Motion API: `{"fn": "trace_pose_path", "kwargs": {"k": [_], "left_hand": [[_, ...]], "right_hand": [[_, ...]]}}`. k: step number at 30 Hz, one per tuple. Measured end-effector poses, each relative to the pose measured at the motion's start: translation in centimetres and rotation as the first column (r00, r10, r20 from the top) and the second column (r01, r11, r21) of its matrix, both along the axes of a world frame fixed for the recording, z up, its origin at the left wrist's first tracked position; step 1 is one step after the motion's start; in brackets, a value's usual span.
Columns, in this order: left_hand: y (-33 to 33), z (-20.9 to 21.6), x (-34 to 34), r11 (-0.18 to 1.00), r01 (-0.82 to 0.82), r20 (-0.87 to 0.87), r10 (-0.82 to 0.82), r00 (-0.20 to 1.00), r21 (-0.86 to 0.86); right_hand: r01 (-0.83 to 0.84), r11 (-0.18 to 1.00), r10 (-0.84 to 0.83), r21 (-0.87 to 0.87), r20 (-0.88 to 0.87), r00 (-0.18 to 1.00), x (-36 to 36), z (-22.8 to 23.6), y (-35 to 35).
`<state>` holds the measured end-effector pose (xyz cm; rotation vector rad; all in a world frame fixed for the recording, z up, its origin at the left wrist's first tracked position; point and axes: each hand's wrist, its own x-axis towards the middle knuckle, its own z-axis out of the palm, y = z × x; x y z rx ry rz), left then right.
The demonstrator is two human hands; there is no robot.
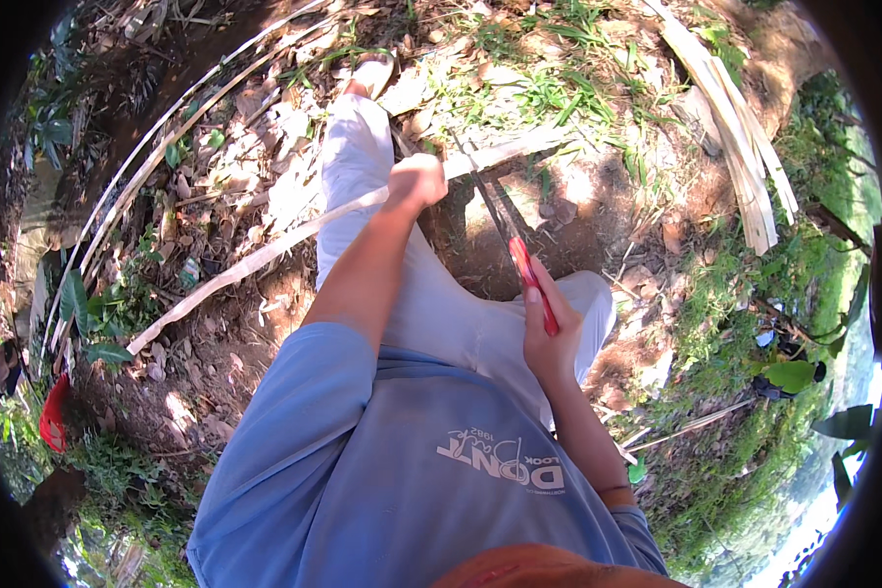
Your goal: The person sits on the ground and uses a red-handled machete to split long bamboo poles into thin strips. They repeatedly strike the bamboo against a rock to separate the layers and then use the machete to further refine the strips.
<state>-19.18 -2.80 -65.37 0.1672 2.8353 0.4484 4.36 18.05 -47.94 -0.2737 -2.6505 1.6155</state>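
My left hand (417, 182) is closed around a long, pale strip of split wood or bamboo (265, 253). The strip runs slantwise across my outstretched left leg, from the ground at left to beyond the hand at upper right. In my right hand (556, 318) is a long, narrow knife, gripped by its red handle (531, 284). Its dark blade (490, 201) points up and away and crosses the strip just right of my left hand. Whether the edge touches the strip, I cannot tell.
Several pale split strips (725, 127) lie at the upper right. Long thin strips (147, 157) curve along the left side. My legs in light trousers (353, 147) are spread on leaf-strewn ground. Something red (55, 414) is at far left, with grass and plants around.
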Motion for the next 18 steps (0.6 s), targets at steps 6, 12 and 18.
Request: {"fn": "trace_pose_path", "kwargs": {"k": [6, 12, 18], "left_hand": [[0.8, 2.0, 1.5, 1.0, 0.0, 0.068, 0.0, 0.998, 0.003], [0.5, 2.5, 0.9, 1.0, -0.002, 0.097, 0.001, 0.995, 0.007], [-0.3, 0.6, -0.1, 1.0, -0.005, 0.101, 0.005, 0.995, -0.002]], "right_hand": [[0.0, 0.988, -0.056, -0.155, -0.353, 0.934, -14.9, -10.6, -5.8], [0.006, 0.99, -0.066, -0.143, -0.417, 0.906, -17.5, -12.2, -6.9], [0.011, 0.994, -0.023, -0.106, -0.112, 0.993, -4.4, -8.1, -2.6]]}}
